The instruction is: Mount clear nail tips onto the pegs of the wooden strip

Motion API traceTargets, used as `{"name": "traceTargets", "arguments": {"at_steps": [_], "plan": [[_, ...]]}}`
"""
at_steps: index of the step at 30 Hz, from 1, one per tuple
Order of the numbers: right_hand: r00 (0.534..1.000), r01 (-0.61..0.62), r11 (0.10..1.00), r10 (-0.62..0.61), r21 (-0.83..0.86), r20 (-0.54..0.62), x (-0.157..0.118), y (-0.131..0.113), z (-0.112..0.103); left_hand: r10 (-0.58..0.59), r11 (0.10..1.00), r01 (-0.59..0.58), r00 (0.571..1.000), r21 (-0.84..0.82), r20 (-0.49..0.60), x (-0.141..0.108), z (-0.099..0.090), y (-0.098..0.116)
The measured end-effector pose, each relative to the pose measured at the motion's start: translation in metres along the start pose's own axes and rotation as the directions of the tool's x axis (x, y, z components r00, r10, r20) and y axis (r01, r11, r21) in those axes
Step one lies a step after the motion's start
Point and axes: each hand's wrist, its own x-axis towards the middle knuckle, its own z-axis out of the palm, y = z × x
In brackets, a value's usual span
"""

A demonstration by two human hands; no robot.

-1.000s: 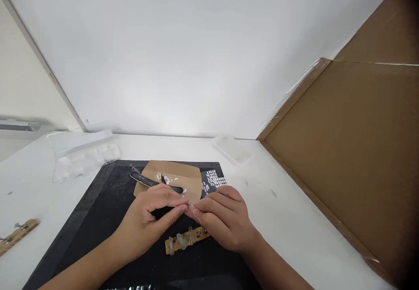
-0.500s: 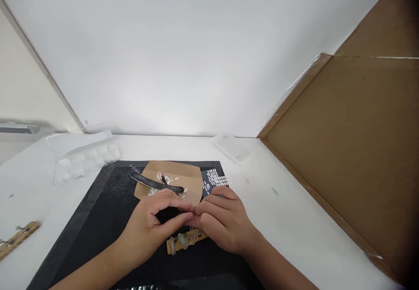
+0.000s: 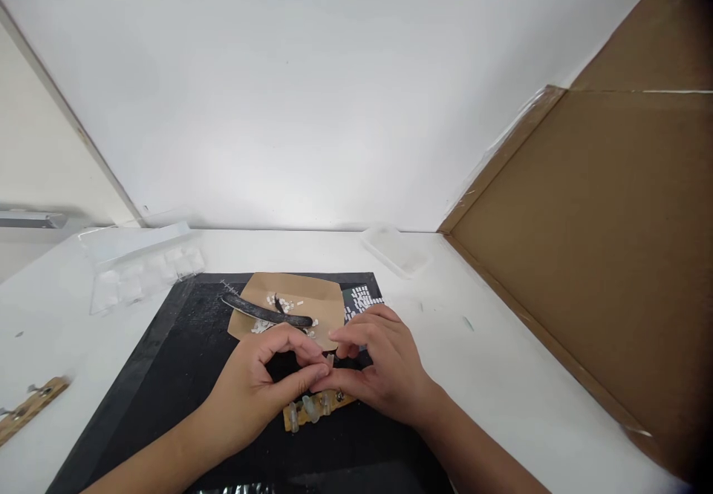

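Between the thumb and index finger of my left hand [image 3: 267, 371] is a small clear false nail [image 3: 330, 360], its tip poking up from the pinch. My right hand [image 3: 384, 368] is close on the other side, its thumb at my left fingertips and its other fingers raised and apart. Under both hands lies a wooden nail stand [image 3: 287, 421] with several clear false nails [image 3: 310, 408] mounted on it; its right end is hidden by my right hand. Behind my hands, a curved black nail file [image 3: 267, 313] rests on a brown paper sheet [image 3: 301, 284].
Small white pieces [image 3: 287, 305] are scattered on the paper. A dark card [image 3: 348, 301] with rows of white tabs is partly behind my right hand. A black mat [image 3: 167, 375] covers the table. Clear boxes [image 3: 145, 267], a white tray [image 3: 395, 252] and another wooden stand [image 3: 33, 408] surround it.
My right fingers have lifted and spread away from the left fingertips, so the clear nail now shows in the left pinch. My left hand has hardly moved.
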Motion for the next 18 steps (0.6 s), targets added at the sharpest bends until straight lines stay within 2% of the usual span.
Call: {"name": "traceTargets", "arguments": {"at_steps": [6,8,10,12,14,16,18], "plan": [[0.998,0.045,0.999,-0.044,-0.017,0.039,0.000,0.001,-0.003,0.009,1.000,-0.009,1.000,-0.022,-0.021,0.000,0.001,-0.005],[0.998,0.038,0.999,-0.038,-0.005,0.046,-0.001,0.002,-0.003,0.036,0.999,-0.035,0.999,0.019,-0.020,-0.001,0.000,-0.006],[0.996,0.016,0.999,-0.018,0.031,0.088,-0.001,0.005,-0.004,0.111,0.987,-0.109,0.994,0.116,-0.008,-0.001,-0.002,-0.007],[0.986,-0.029,0.995,0.014,0.092,0.164,-0.001,0.008,-0.009,0.256,0.936,-0.251,0.967,0.248,0.012,0.000,-0.005,-0.008],[0.963,-0.106,0.979,0.058,0.173,0.262,-0.001,0.012,-0.016,0.418,0.840,-0.399,0.908,0.369,0.029,0.002,-0.008,-0.010],[0.915,-0.214,0.948,0.110,0.237,0.388,-0.001,0.016,-0.023,0.520,0.754,-0.480,0.853,0.448,0.039,0.005,-0.011,-0.012],[0.851,-0.317,0.913,0.155,0.256,0.502,-0.002,0.018,-0.029,0.552,0.716,-0.502,0.833,0.486,0.047,0.007,-0.013,-0.014]]}}
